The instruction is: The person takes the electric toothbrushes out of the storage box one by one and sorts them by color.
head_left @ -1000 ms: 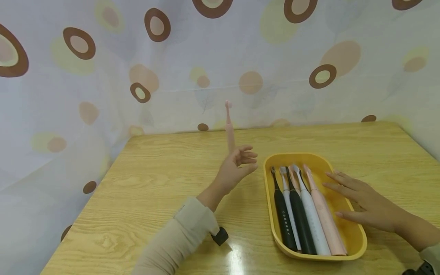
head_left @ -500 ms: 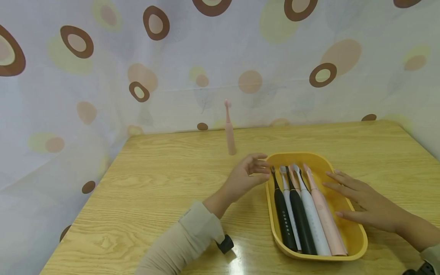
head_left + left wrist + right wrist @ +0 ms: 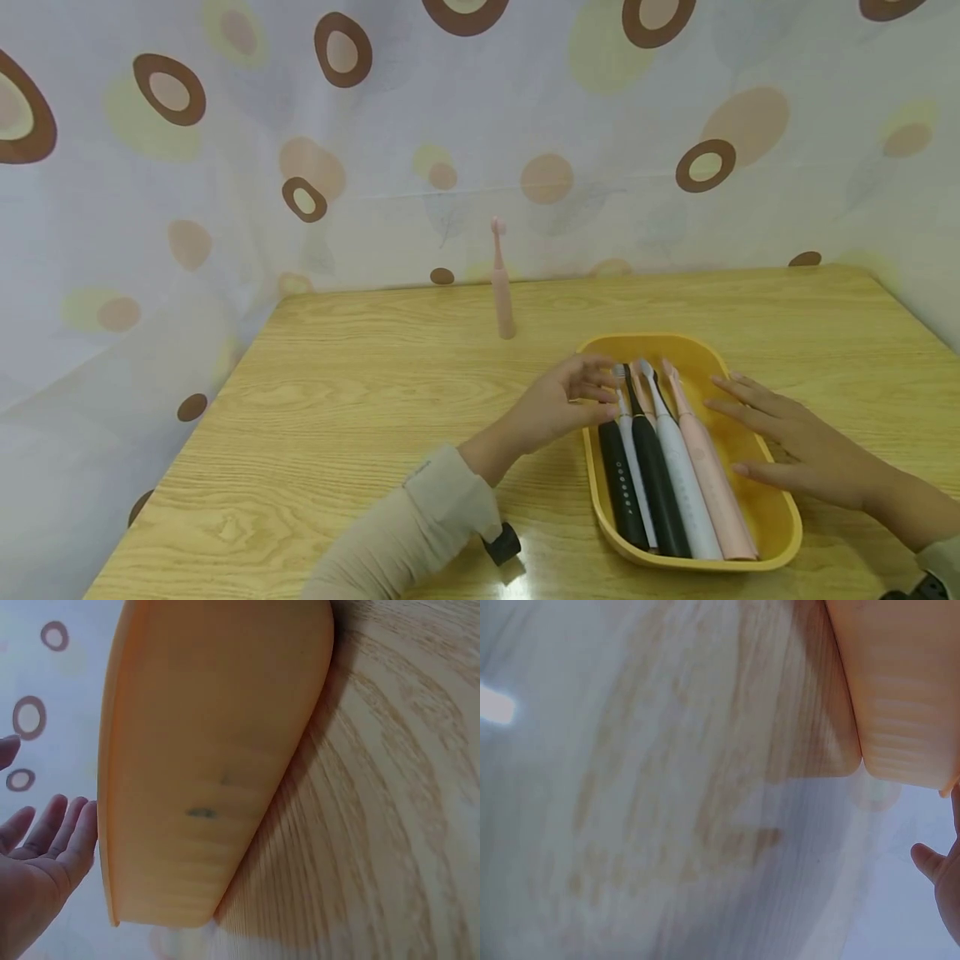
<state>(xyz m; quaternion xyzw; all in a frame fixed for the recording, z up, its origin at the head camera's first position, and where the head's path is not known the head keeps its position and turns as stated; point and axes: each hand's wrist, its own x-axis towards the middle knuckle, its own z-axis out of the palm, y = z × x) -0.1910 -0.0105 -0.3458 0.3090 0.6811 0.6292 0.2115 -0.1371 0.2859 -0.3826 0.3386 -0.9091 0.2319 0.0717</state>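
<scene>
A yellow plastic basket (image 3: 776, 521) holds several electric toothbrushes side by side: black ones (image 3: 660, 492), white ones (image 3: 686, 475) and a large pink one (image 3: 717, 479). Over its left rim reaches my left hand (image 3: 547, 406), fingers loosely bent with nothing in them, hiding the head of the leftmost black toothbrush (image 3: 624, 496). In the left wrist view this hand (image 3: 37, 881) is beside the basket's upper edge. My right hand (image 3: 802, 446) lies at the right rim, fingers spread and extending over it. Farther back, a pink electric toothbrush (image 3: 502, 304) stands upright on the table.
The wooden table (image 3: 337, 417) stretches out left of the basket and behind it. A patterned cloth (image 3: 450, 108) hangs along the back and both sides. A small black device (image 3: 501, 544) hangs at the left sleeve's cuff.
My left hand has moved right, away from the standing pink toothbrush and over the basket's left rim. The right hand and the basket have hardly moved.
</scene>
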